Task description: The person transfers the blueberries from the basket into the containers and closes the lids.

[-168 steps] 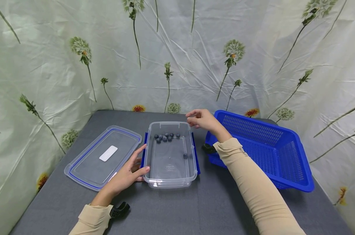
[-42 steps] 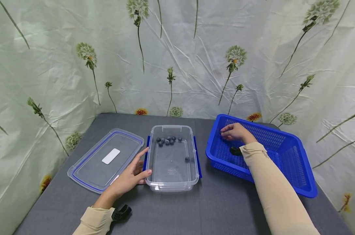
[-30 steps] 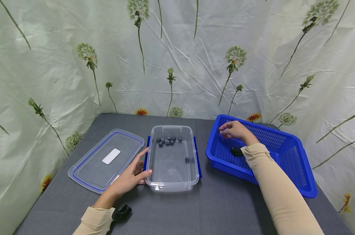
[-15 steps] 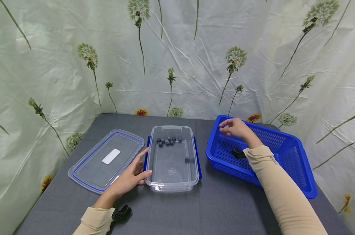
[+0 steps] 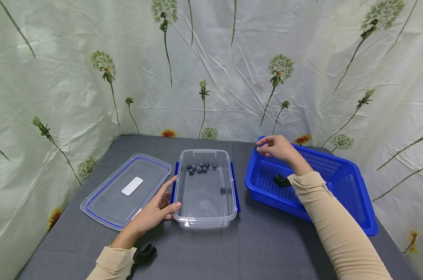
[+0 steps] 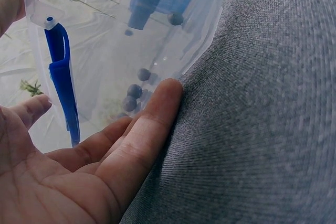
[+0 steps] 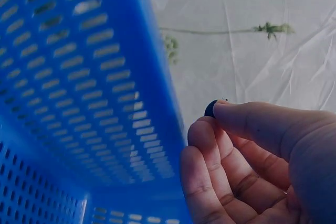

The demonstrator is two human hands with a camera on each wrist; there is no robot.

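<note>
In the right wrist view, my right hand (image 5: 279, 149) pinches a blueberry (image 7: 210, 109) between thumb and fingertips. That hand is over the far left rim of the blue plastic basket (image 5: 360, 198). My left hand (image 5: 150, 214) rests against the left side of a clear plastic food container (image 5: 203, 223), its thumb at the rim and its fingers fairly straight. A group of blueberries (image 5: 199, 169) lies toward the container's far end, and a single blueberry (image 5: 223, 190) sits near its right wall. Blue clips (image 6: 65, 77) hang along the container's sides.
A clear lid (image 5: 106, 206) with a blue seal and a white label (image 5: 132, 186) lies left of the container. Grey cloth (image 5: 211, 252) covers the table. Behind it hangs a pale curtain (image 5: 127, 35) with a dandelion print.
My right hand was beyond the container's far right corner, then inside the basket; over the last second it has risen to the basket's far left rim with the blueberry. My left hand stays put.
</note>
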